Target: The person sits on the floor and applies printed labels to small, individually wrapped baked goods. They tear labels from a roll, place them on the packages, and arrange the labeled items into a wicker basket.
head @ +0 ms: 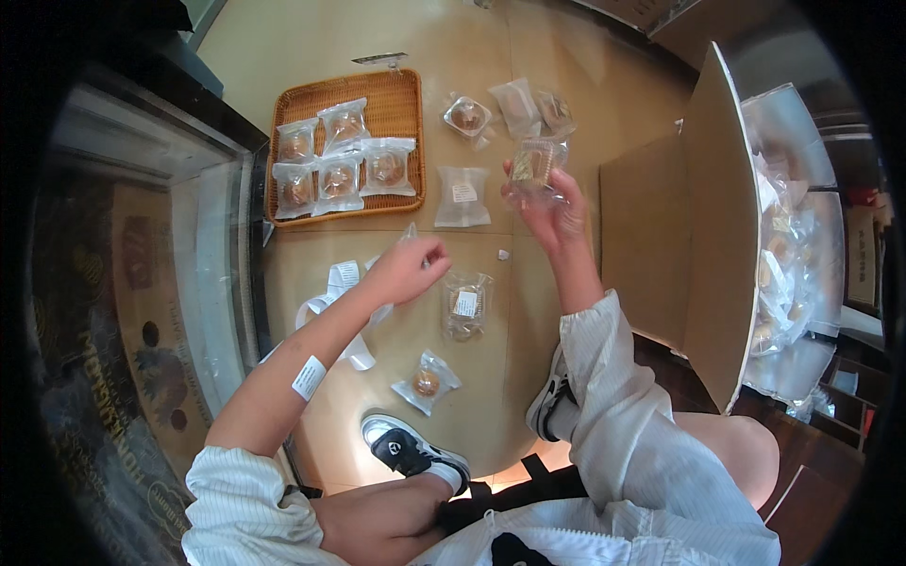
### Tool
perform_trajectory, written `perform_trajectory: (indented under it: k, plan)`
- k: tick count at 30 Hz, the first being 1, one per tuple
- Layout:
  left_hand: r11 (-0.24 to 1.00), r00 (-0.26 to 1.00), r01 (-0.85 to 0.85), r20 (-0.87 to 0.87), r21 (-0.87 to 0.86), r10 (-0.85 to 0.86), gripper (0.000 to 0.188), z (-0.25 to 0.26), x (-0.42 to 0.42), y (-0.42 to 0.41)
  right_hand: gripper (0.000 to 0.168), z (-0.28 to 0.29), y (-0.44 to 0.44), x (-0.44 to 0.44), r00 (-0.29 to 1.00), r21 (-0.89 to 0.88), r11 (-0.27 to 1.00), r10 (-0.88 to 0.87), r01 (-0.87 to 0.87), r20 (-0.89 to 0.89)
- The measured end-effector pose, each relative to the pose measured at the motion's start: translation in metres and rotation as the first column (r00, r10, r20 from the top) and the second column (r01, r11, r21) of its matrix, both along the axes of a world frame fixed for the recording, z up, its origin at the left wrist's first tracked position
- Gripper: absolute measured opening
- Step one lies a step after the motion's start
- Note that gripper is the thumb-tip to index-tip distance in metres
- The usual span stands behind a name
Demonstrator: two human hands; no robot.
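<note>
My right hand (555, 209) grips a clear-wrapped pastry in a plastic tray (534, 166), raised beside other packs. My left hand (410, 269) is curled above the floor, near a strip of white printed labels (345, 277); whether its fingers hold anything cannot be told. A white label (308, 378) sticks to my left forearm. Between my hands and nearer my feet lies a wrapped pastry with a label (465, 304). A wrapped round pastry (426, 383) rests by my shoe. Farther up, a pouch with a white label (463, 197) lies on the floor.
A wicker tray (423, 141) at the upper left holds several wrapped round pastries. Loose packs (467, 117) lie right of it. An open cardboard box (655, 233) with many wrapped goods stands on the right. A glass-fronted case (212, 212) borders the left side.
</note>
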State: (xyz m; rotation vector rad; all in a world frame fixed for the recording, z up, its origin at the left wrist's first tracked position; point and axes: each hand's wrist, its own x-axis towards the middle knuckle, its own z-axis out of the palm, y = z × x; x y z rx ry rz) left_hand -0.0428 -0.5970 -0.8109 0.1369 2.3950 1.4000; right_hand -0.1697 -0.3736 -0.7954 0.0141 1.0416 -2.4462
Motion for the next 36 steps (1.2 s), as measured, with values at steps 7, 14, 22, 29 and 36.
perform_trajectory:
  k: [7, 14, 22, 29, 36]
  plan:
    - [0.825, 0.95, -0.311, 0.183, 0.472, 0.254, 0.041, 0.03, -0.031, 0.007, 0.069, 0.058, -0.031, 0.038, 0.975, -0.269, 0.937, 0.213, -0.224, -0.069]
    - [0.534, 0.879, -0.437, 0.469, 0.724, 0.083, 0.057, 0.016, -0.019, -0.016, 0.075, 0.051, -0.053, 0.041, 0.911, -0.055, 0.911, 0.403, -0.409, -0.091]
    - [0.189, 0.824, -0.565, 0.561, 0.803, 0.08, 0.057, 0.03, -0.016, 0.004, 0.086, 0.041, -0.066, 0.047, 0.896, 0.294, 0.905, 0.38, -0.308, -0.231]
    - [0.249, 0.773, -0.631, 0.621, 0.735, 0.128, 0.058, 0.038, -0.015, 0.007, 0.069, 0.009, -0.083, 0.047, 0.918, 0.353, 0.933, 0.201, -0.073, -0.342]
    - [0.375, 0.716, -0.689, 0.662, 0.62, 0.222, 0.054, 0.039, -0.006, -0.002, 0.042, 0.01, -0.092, 0.053, 0.898, 0.537, 0.752, -0.169, 0.383, -0.405]
